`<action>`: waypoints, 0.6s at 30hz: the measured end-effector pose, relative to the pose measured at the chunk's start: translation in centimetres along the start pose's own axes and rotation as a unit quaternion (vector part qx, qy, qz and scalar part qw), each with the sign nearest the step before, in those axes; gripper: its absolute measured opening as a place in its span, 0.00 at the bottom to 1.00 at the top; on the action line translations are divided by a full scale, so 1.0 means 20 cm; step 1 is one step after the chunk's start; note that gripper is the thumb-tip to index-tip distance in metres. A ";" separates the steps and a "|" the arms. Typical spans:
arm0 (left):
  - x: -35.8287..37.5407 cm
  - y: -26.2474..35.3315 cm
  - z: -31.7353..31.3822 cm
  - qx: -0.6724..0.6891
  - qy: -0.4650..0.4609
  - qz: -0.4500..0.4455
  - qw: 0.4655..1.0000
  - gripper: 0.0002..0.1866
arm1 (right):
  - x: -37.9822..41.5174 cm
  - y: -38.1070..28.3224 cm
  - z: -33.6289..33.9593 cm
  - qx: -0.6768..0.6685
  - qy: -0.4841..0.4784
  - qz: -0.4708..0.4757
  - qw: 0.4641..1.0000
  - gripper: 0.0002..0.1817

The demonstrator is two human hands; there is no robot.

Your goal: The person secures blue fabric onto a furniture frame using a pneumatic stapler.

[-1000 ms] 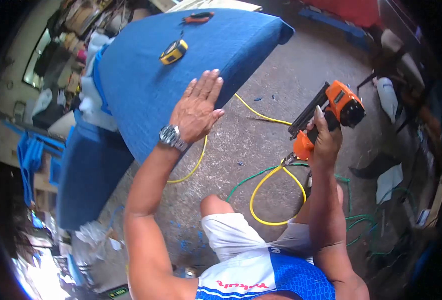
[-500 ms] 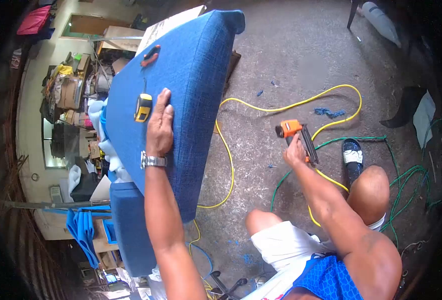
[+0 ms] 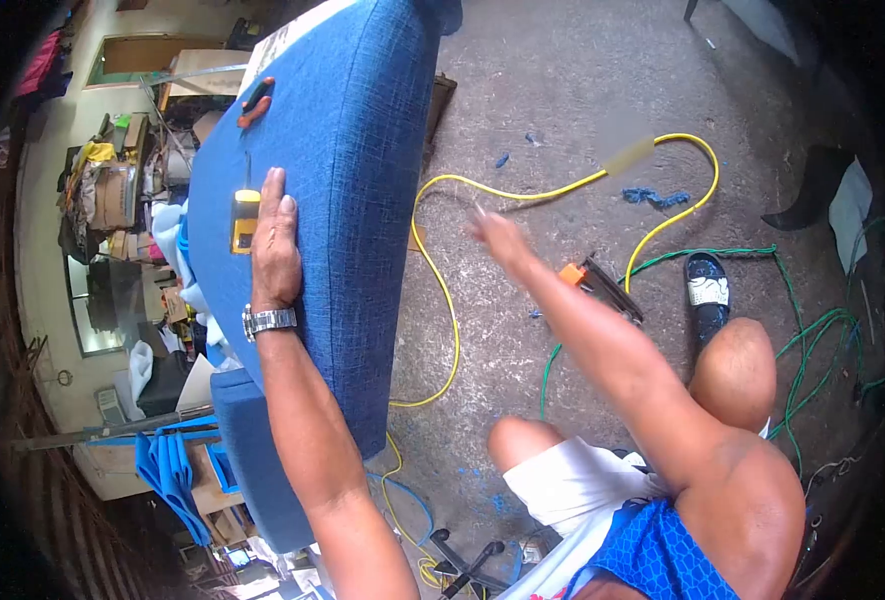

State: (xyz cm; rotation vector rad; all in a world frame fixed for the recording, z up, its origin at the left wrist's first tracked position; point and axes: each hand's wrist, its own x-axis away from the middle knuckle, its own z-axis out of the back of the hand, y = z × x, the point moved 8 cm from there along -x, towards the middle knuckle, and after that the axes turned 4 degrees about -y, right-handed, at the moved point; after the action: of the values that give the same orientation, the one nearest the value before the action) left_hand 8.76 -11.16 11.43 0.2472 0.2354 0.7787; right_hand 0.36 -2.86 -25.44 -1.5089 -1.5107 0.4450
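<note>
My left hand (image 3: 276,250), with a watch at the wrist, lies flat on the blue upholstered piece (image 3: 367,190), fingers stretched. Beside its fingers rests a yellow and black tape measure (image 3: 245,221). Red-handled pliers (image 3: 256,102) lie further up on the same fabric. Over the floor, right of the upholstered piece, my right hand (image 3: 496,238) is raised; its fingers are blurred, and I cannot make out anything in them. An orange and black nail gun (image 3: 602,287) is down by my right forearm, which partly covers it.
A yellow hose (image 3: 455,330) loops across the floor. Green cord (image 3: 815,345) lies tangled near my sandalled foot (image 3: 707,290). Blue scraps (image 3: 654,197) are on the concrete. A smaller blue cushion (image 3: 257,460) stands at the lower left, with cluttered shelves (image 3: 117,195) beyond.
My right hand has let go of the nail gun and moved up and left toward the upholstered piece. My left hand still rests on the fabric; the view has shifted slightly.
</note>
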 end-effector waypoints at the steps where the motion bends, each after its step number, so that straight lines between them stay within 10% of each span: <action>1: 0.00 0.00 0.00 0.001 -0.001 -0.001 1.000 0.27 | 0.01 -0.25 -0.17 -0.264 -0.064 -0.011 0.962 0.28; 4: 0.00 0.00 -0.01 -0.003 -0.007 -0.002 1.000 0.27 | -0.03 -0.81 -0.38 -0.492 -0.203 0.148 0.834 0.29; 10: 0.00 -0.02 -0.02 -0.012 -0.016 0.006 1.000 0.27 | 0.09 -0.92 -0.27 -0.462 -0.098 0.123 0.873 0.20; 18: -0.01 -0.04 -0.02 -0.022 -0.023 0.015 0.999 0.27 | -0.09 -0.92 -0.35 -0.581 -0.231 0.154 0.765 0.21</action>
State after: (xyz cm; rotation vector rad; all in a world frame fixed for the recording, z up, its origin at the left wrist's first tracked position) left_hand 9.03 -11.75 10.81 0.2271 0.1704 0.8052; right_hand -5.24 -10.31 -8.06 -2.8024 -2.0792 -0.0204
